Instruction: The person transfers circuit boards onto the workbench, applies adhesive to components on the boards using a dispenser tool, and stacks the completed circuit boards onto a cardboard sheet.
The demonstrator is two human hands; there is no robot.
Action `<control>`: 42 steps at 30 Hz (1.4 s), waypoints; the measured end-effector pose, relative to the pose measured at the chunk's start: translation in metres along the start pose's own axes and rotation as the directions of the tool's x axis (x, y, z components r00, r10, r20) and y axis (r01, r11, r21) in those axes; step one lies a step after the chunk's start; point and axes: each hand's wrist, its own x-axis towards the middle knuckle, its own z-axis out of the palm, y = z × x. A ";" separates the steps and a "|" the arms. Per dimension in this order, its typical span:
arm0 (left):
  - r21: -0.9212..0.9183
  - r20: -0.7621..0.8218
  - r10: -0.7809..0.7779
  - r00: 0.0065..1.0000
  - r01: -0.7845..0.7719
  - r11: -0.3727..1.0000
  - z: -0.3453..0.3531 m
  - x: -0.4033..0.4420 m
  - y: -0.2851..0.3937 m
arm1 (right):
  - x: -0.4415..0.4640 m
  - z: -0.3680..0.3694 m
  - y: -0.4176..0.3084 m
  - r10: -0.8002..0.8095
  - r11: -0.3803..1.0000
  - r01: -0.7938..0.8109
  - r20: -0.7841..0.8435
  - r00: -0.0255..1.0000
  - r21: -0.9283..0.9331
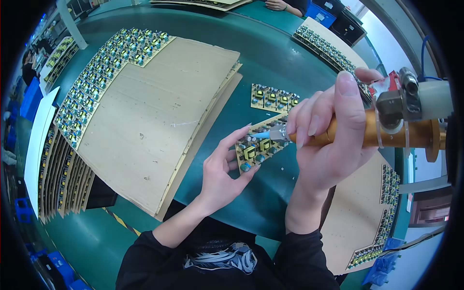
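My left hand [220, 174] grips the left end of a circuit board [261, 147], thumb on its near edge and fingers at the far edge. The board carries yellow transformers and blue-green capacitors. My right hand [333, 125] is wrapped round the orange barrel of a glue dispensing gun [374, 129]. Its pale blue nozzle [261, 135] points left and is over the parts near my left fingertips; whether it touches them I cannot tell. Just beyond lies a second circuit board [273, 98], flat on the green table. My right hand and the gun hide the board's right end.
Left, a cardboard sheet [150, 111] on a stack bears rows of circuit boards [96, 82]. More boards [324, 48] lie at the back right and on cardboard [350, 222] at the lower right. A co-worker's hand [276, 5] shows at the far edge.
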 end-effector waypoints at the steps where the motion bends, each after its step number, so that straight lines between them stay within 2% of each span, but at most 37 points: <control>1: 0.001 0.004 -0.002 1.000 0.002 1.000 0.000 0.000 0.000 | 0.000 -0.001 0.001 -0.018 1.000 0.018 0.009 1.000 -0.013; 7: 0.001 0.048 -0.044 0.998 0.044 0.999 -0.002 0.000 0.003 | 0.000 -0.001 0.001 -0.053 0.997 0.054 0.018 0.998 -0.060; 11: -0.015 0.051 -0.044 0.998 0.044 0.999 -0.002 0.001 0.003 | -0.001 0.001 -0.001 -0.001 0.999 0.001 -0.007 1.000 -0.049; 15: -0.016 0.049 -0.042 0.998 0.043 0.999 -0.002 0.001 0.002 | 0.000 0.002 0.000 -0.022 0.998 0.021 -0.021 1.000 -0.061; 18: -0.024 0.046 -0.055 0.997 0.056 0.998 -0.003 0.001 0.000 | 0.002 0.000 0.002 -0.082 0.994 0.085 0.048 0.995 -0.075; 21: -0.042 0.037 -0.079 0.996 0.080 0.996 -0.005 -0.001 -0.004 | 0.003 0.001 0.001 -0.072 0.995 0.073 0.020 0.997 -0.064; 28: -0.052 -0.031 -0.055 0.998 0.054 0.997 -0.012 -0.013 -0.005 | 0.008 -0.005 0.007 -0.070 0.997 0.070 -0.001 0.998 -0.044; 38: -0.088 -0.035 0.049 0.998 -0.052 0.995 -0.011 -0.015 -0.005 | 0.004 -0.006 0.010 -0.102 0.994 0.102 -0.014 0.995 0.037; 42: -0.081 -0.033 0.061 0.998 -0.064 0.995 -0.010 -0.015 -0.005 | 0.004 -0.006 0.013 -0.128 0.992 0.128 -0.026 0.991 0.015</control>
